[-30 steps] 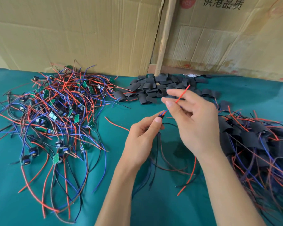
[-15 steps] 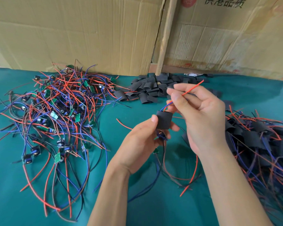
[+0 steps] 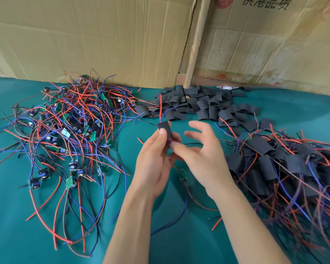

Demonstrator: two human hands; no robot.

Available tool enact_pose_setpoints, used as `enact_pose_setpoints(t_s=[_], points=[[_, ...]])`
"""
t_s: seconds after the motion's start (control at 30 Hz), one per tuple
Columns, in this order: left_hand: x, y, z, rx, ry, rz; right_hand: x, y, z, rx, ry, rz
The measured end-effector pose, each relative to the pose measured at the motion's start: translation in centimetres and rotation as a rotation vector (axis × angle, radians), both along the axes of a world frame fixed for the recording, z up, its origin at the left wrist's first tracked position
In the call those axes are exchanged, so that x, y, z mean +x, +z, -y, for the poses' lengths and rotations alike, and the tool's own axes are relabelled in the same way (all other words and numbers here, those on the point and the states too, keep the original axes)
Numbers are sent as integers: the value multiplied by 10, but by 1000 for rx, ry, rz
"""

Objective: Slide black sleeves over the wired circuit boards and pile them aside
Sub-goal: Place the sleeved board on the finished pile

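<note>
My left hand (image 3: 154, 161) pinches a black sleeve (image 3: 165, 128) between thumb and fingers above the green cloth. A red and a blue wire stick up out of the sleeve's top, and more wires trail down below it. My right hand (image 3: 200, 151) is just right of the sleeve with its fingers spread and loose, holding nothing; its thumb tip is close to the sleeve's lower end. A pile of bare wired circuit boards (image 3: 69, 126) lies at the left. Loose black sleeves (image 3: 198, 105) are heaped at the back. Sleeved boards (image 3: 286, 168) are piled at the right.
Cardboard sheets (image 3: 103, 39) and a wooden stick (image 3: 196, 44) stand along the table's far edge. One small green board (image 3: 182, 174) with wires lies on the green cloth (image 3: 17, 225) under my hands. Long wires spread toward the near edge on both sides.
My right hand has let go of the red wire and opened its fingers. The sleeve in my left hand has moved up and left, with the wire ends now poking out of its top.
</note>
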State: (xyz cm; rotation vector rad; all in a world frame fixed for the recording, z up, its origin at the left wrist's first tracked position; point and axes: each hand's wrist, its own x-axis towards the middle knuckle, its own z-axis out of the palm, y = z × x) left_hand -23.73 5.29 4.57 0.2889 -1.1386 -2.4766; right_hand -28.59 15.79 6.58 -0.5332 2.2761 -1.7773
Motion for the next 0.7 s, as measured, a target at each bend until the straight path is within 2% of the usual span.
enact_pose_setpoints(t_s=[0.3, 0.53, 0.7], points=[[5, -1, 8, -112, -34, 8, -10, 0, -13, -1, 39, -82], [10, -2, 11, -161, -140, -52, -11, 6, -16, -328, 140, 269], [13, -1, 12, -140, -184, -103, -11, 8, -16, -426, 160, 429]])
